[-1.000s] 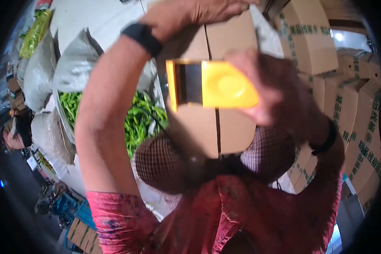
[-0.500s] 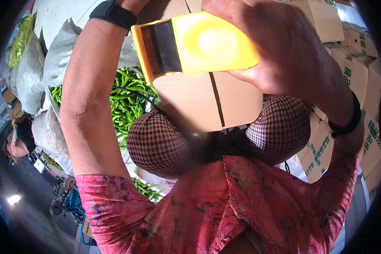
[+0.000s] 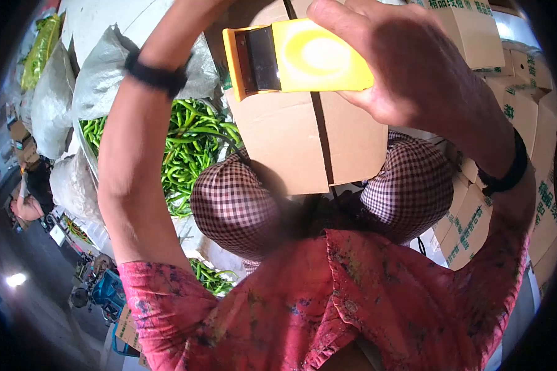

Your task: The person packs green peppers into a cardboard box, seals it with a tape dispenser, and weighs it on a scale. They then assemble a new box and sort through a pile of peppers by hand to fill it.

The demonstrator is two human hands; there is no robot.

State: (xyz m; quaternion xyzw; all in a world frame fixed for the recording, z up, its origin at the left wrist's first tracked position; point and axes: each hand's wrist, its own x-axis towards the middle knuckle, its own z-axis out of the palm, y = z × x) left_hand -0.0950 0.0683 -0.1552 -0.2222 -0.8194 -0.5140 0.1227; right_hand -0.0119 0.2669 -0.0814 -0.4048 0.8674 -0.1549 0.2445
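Bright yellow tape dispenser [image 3: 303,57], blocky plastic with a dark flat blade plate at its left end, pressed against the taped centre seam of a brown cardboard box [image 3: 303,142]. Right hand [image 3: 408,68] grip closed around dispenser. Left hand out of frame; grip not visible.

We are in a produce packing warehouse: green chili peppers [image 3: 189,145] heaped beside grey sacks [image 3: 96,80], with printed cardboard boxes [image 3: 526,123] stacked right of the peppers.

Green Chinese characters are printed on the brown cardboard cartons [image 3: 541,198] stacked at the right, too distorted to read reliably.
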